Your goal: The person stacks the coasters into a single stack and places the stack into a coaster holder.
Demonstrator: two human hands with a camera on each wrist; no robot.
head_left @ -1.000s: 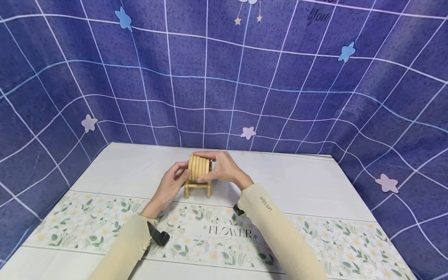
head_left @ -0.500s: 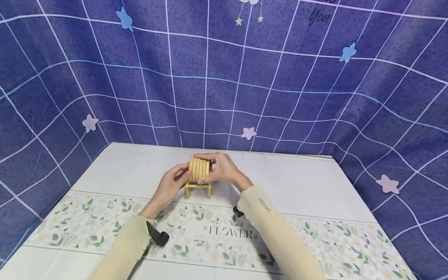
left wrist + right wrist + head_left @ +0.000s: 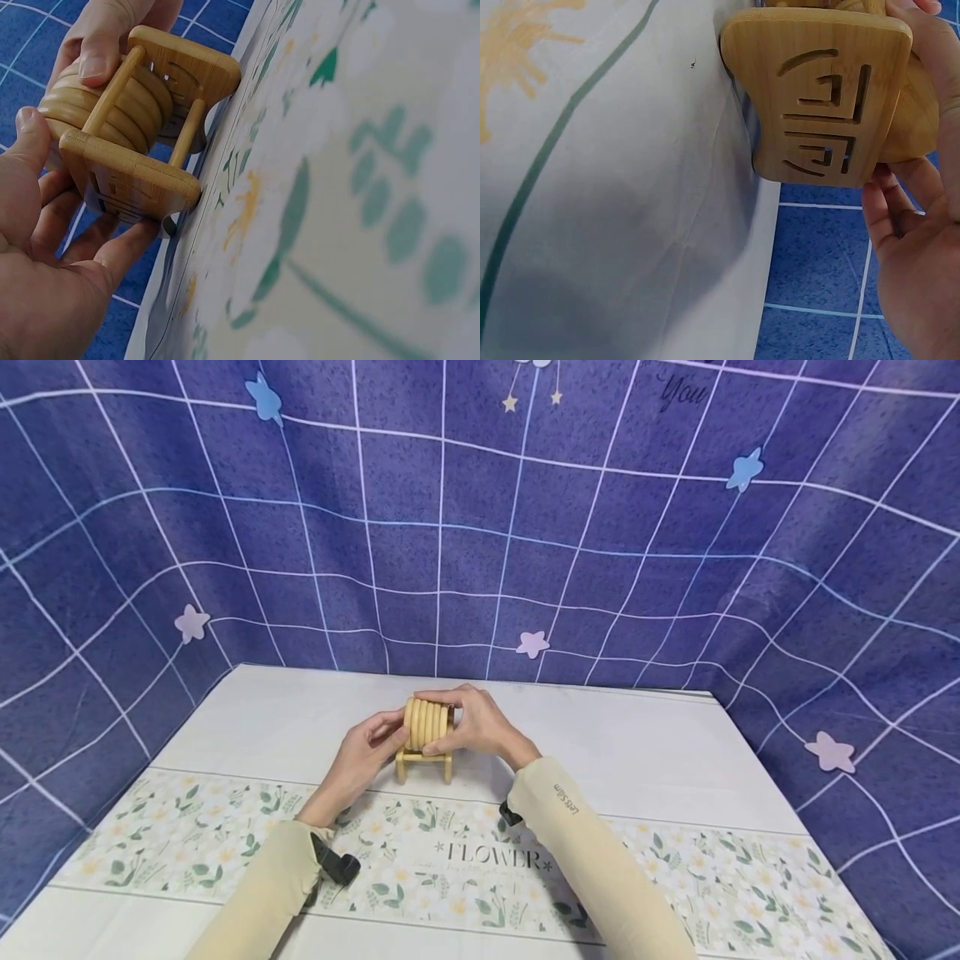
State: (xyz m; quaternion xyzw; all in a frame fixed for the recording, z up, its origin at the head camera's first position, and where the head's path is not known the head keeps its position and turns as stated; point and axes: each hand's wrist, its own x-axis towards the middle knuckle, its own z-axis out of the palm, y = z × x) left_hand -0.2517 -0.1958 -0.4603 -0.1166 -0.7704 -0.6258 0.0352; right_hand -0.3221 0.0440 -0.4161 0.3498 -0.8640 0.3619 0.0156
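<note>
A row of round wooden coasters stands on edge in a small wooden rack near the middle of the table. My left hand holds the left end of the row; in the left wrist view its thumb lies on the coasters and its fingers reach under the rack's side panel. From the right, my right hand grips the row, index finger over the top and thumb low at the front. The right wrist view shows the other panel, cut with angular slots, hiding most of the coasters.
A white cloth covers the table, with a flowered band lettered FLOWER across it. Behind and at both sides hangs a blue gridded curtain with stars. Black wrist straps sit over cream sleeves.
The coasters have tilted and sunk very slightly in the rack, and both hands have followed. Otherwise both hands keep their hold and the rack stays in place.
</note>
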